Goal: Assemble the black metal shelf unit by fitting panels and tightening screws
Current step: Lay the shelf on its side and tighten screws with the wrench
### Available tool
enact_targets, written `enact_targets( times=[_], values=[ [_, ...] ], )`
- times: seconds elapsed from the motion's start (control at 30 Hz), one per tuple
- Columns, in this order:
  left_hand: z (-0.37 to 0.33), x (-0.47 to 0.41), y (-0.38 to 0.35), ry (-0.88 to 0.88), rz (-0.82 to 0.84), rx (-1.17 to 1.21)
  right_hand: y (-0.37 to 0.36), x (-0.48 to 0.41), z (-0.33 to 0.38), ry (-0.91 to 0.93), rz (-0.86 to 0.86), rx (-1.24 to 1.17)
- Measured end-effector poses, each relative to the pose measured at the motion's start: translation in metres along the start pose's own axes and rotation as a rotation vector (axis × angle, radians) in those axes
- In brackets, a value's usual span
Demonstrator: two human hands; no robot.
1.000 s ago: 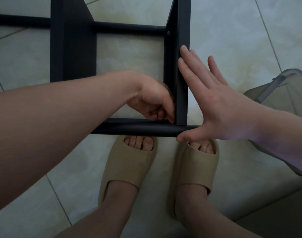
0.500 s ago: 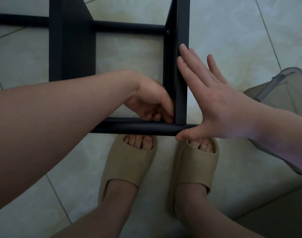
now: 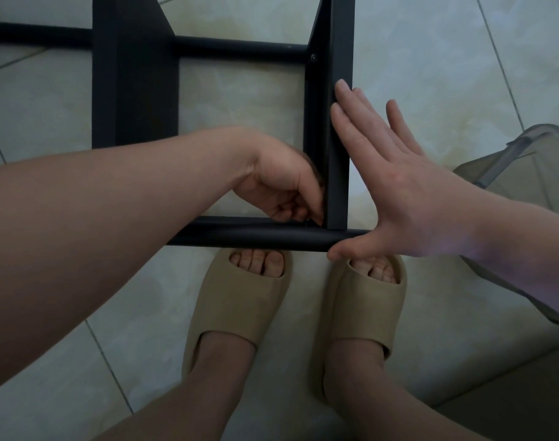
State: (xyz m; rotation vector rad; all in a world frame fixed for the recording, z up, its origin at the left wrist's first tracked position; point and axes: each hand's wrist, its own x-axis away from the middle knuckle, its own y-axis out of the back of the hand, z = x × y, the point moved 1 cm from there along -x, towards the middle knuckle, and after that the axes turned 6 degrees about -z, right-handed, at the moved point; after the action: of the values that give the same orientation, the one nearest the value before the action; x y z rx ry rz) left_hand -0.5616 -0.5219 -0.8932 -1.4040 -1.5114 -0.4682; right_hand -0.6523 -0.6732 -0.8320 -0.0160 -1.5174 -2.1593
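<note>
Matte black panel [image 3: 338,173] braced by flat, released right hand [image 3: 408,198]; left hand [image 3: 278,183] fingers [image 3: 292,207] curled, grasp unclear.

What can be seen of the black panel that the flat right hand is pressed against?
The black panel is a thin, matte, metal-looking sheet seen edge-on from above. It runs away from the viewer between the near round bar and the far bar, where a small screw shows. The right hand lies flat against its outer face, thumb on the near bar. The left hand curls at its inner near corner; what the fingers hold is hidden.
</note>
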Motion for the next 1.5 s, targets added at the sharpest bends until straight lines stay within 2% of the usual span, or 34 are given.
enact_targets(
  times=[0.17, 0.33, 1.03, 1.17, 1.27, 1.5],
  values=[
    [0.0027, 0.0016, 0.0014, -0.014, 0.008, 0.02, -0.0005, -0.0001, 0.0001, -0.002, -0.002, 0.001],
    [0.003, 0.0028, 0.0019, 0.052, 0.028, -0.037, -0.0011, 0.0, -0.0005, 0.0, -0.006, 0.005],
    [0.0016, 0.0016, -0.0012, -0.027, -0.003, 0.032, -0.0013, 0.0004, -0.0006, 0.005, -0.008, -0.002],
    [0.0052, 0.0027, 0.0039, 0.028, -0.039, -0.029, -0.001, 0.0003, -0.0002, -0.002, -0.005, -0.009],
    [0.005, 0.0032, 0.0014, 0.06, 0.002, -0.05, -0.0011, 0.0001, -0.0008, -0.001, 0.002, -0.003],
    [-0.0005, -0.0016, -0.0018, 0.008, 0.002, -0.018, -0.0014, 0.0001, -0.0014, 0.004, -0.002, -0.003]
  ],
)
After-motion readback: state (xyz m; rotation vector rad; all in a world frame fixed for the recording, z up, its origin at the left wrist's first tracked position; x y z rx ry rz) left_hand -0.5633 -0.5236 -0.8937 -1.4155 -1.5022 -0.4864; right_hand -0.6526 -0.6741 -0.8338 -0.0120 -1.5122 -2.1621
